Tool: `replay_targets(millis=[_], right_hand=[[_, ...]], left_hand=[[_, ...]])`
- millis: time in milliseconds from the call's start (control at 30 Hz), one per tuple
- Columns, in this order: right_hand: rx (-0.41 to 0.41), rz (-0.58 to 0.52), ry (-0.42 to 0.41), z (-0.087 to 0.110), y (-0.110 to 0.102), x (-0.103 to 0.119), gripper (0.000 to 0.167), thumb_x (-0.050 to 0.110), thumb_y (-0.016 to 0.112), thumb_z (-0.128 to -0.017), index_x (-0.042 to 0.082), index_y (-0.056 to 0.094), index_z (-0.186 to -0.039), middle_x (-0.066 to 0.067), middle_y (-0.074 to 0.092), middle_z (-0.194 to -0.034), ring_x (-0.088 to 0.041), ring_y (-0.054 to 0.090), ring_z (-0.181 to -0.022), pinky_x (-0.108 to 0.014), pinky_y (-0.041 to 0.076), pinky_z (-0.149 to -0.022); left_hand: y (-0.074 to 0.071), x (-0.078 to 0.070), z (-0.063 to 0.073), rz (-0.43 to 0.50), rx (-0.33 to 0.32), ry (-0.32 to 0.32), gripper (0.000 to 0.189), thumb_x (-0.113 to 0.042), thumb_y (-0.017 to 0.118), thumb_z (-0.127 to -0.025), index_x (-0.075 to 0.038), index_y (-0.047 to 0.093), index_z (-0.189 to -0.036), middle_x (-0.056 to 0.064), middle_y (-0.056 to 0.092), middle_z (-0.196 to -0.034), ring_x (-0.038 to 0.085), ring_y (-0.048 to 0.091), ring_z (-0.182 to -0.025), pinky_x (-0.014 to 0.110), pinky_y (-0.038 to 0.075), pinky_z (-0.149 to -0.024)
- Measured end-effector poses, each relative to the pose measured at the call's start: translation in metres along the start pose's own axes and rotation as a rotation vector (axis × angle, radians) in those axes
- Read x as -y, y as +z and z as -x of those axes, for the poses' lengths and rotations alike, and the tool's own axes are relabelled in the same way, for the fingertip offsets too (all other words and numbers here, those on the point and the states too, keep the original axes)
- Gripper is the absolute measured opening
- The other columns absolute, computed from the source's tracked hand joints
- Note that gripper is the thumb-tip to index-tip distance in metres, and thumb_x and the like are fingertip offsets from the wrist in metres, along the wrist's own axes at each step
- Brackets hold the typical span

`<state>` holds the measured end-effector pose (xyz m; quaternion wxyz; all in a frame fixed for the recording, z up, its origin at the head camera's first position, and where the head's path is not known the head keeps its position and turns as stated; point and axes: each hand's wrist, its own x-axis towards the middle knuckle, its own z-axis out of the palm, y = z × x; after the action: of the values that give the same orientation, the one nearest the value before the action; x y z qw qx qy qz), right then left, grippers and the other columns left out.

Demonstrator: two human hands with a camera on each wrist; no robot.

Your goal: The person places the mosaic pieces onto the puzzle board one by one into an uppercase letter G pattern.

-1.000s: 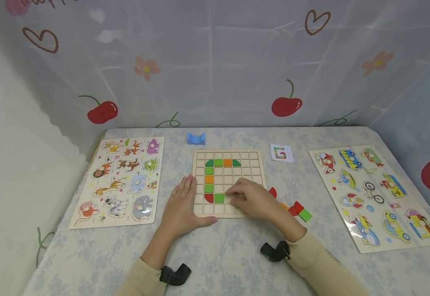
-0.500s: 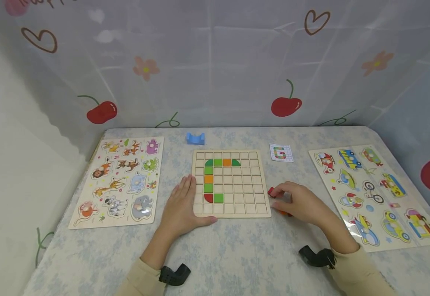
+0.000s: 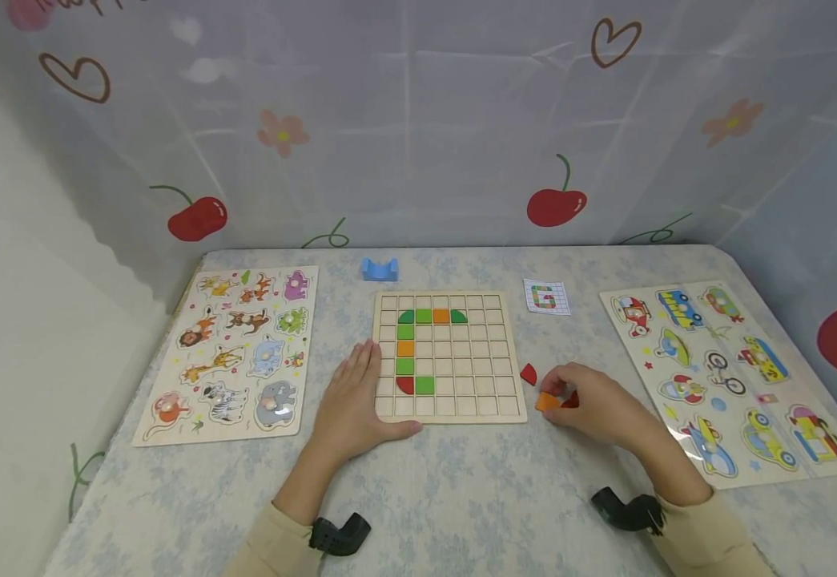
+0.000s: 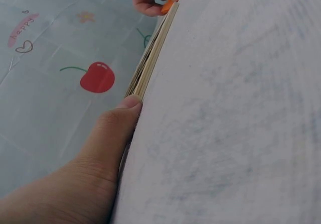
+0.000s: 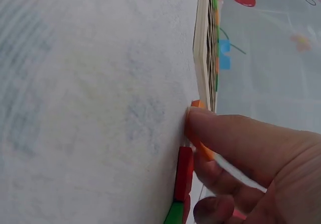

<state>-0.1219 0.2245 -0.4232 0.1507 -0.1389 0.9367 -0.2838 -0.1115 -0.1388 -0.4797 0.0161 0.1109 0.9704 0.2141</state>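
A wooden grid board (image 3: 464,409) lies mid-table, with green, orange and red tiles set in its cells in a C-like row. My left hand (image 3: 352,397) rests flat at its lower left corner, fingers along the left edge and thumb at the front edge. Right of the board, my right hand (image 3: 594,405) pinches an orange square tile (image 3: 548,401) between thumb and fingers; the right wrist view shows the orange tile (image 5: 196,133) tilted up. A red tile (image 5: 184,174) and a green tile (image 5: 174,213) lie close under that hand. Another red quarter-round tile (image 3: 529,374) lies beside the board.
A small pattern card (image 3: 547,297) lies behind the board at the right, and a blue holder (image 3: 380,270) at the back. An animal puzzle (image 3: 231,361) stands to the left, a vehicle puzzle (image 3: 731,385) to the right. Patterned cloth walls (image 3: 389,160) rise behind the table.
My right hand has moved from the board's lower cells to the loose tiles at the right, and now pinches an orange tile. The left hand has stayed in place.
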Motion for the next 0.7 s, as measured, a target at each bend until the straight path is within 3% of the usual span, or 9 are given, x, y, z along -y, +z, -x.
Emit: replay_targets(millis=[167,333,567,700], right_hand=[[0.027,-0.087,-0.035,-0.004,0.001,-0.003,0.022,0.008,0.074,-0.086,0.015,0.061,-0.103,0.000,0.061,-0.091,-0.015,0.053,-0.070,-0.023,0.047,-0.062],[0.007,-0.188,-0.051,-0.014,0.005,-0.001,0.017,0.011,0.071,-0.091,0.016,0.061,-0.104,-0.003,0.061,-0.097,-0.014,0.051,-0.059,-0.025,0.048,-0.053],[-0.013,-0.212,-0.110,-0.036,0.021,0.028,0.014,0.013,0.071,-0.091,0.016,0.063,-0.102,0.001,0.062,-0.090,-0.015,0.050,-0.071,-0.023,0.043,-0.060],[0.018,-0.246,-0.106,-0.046,0.033,0.048,0.015,0.012,0.071,-0.091,0.017,0.063,-0.101,0.000,0.062,-0.092,-0.014,0.049,-0.065,-0.023,0.043,-0.056]], left_hand=[[0.001,0.001,0.001,-0.004,0.007,-0.003,0.137,-0.085,0.067,-0.063,-0.004,0.010,-0.159,0.009,0.007,-0.168,0.023,0.005,-0.157,0.044,0.012,-0.127],[0.001,0.002,0.000,-0.011,0.006,-0.004,0.137,-0.085,0.066,-0.063,-0.005,0.010,-0.159,0.009,0.008,-0.168,0.023,0.005,-0.157,0.045,0.012,-0.127],[0.001,0.002,0.000,-0.009,0.011,-0.009,0.138,-0.086,0.066,-0.063,-0.005,0.010,-0.159,0.008,0.007,-0.168,0.023,0.004,-0.157,0.044,0.011,-0.127],[0.000,0.000,0.000,-0.007,0.010,-0.011,0.138,-0.086,0.066,-0.062,-0.004,0.011,-0.159,0.008,0.008,-0.168,0.023,0.005,-0.157,0.044,0.012,-0.127]])
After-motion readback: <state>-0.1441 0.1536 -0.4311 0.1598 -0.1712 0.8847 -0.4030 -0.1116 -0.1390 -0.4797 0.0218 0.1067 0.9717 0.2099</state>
